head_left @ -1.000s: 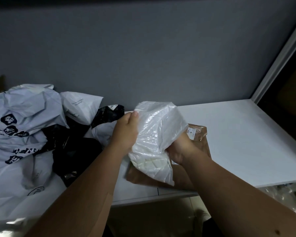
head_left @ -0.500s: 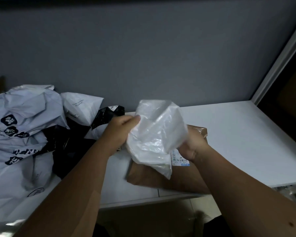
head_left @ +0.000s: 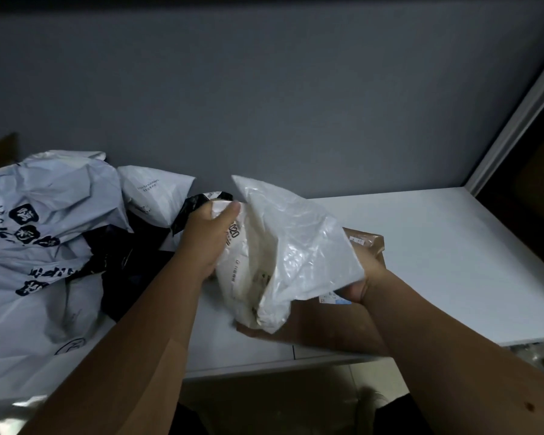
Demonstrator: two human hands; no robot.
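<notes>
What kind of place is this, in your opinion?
Probably a parcel-handling desk in an office or mailroom. The left hand and right hand hold a white courier bag over a labelled brown parcel; more mailer bags are piled at the left on a plain white table against a grey wall.

The bag (head_left: 302, 246) was thin white plastic, half-clear, crinkled and glossy. The parcel (head_left: 327, 328) looked like brown paper with a shiny taped end. The mailers (head_left: 54, 189) were creased grey plastic, the black bags (head_left: 123, 265) glossier. The table (head_left: 453, 262) was smooth matt white, the wall (head_left: 264, 89) matt grey.
</notes>
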